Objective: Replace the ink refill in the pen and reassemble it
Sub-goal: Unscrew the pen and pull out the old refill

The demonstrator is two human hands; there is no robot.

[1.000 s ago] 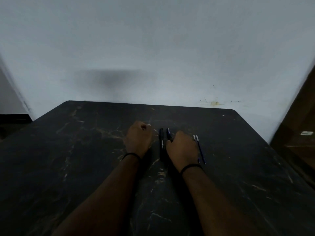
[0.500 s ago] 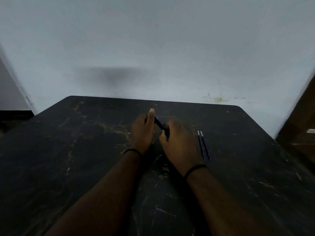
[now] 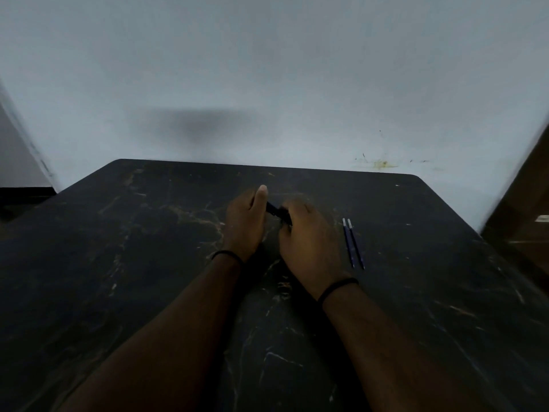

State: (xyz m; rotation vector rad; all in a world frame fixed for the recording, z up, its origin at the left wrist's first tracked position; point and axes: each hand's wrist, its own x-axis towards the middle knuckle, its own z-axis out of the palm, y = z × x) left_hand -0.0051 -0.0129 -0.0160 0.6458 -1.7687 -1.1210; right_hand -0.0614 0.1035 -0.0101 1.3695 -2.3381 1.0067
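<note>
1. I see both hands meeting over the middle of the dark, marble-patterned tabletop (image 3: 118,263), just above its surface.
2. My left hand (image 3: 245,224) has its fingers curled round one end of a slim dark pen (image 3: 274,211), with the thumb standing straight up beside it.
3. My right hand (image 3: 309,242) grips the other end of the pen, fingers folded over the barrel so most of it is hidden.
4. Only a short black stretch of the pen shows between the two hands, slanting down toward the right one.
5. Two thin blue ink refills with pale tips (image 3: 352,243) lie side by side on the table, just to the right of my right hand, untouched.
6. A thin black band (image 3: 337,288) circles the right wrist, and another black band (image 3: 225,254) circles the left wrist.
7. A pale wall (image 3: 267,69) rises behind the table's far edge.
</note>
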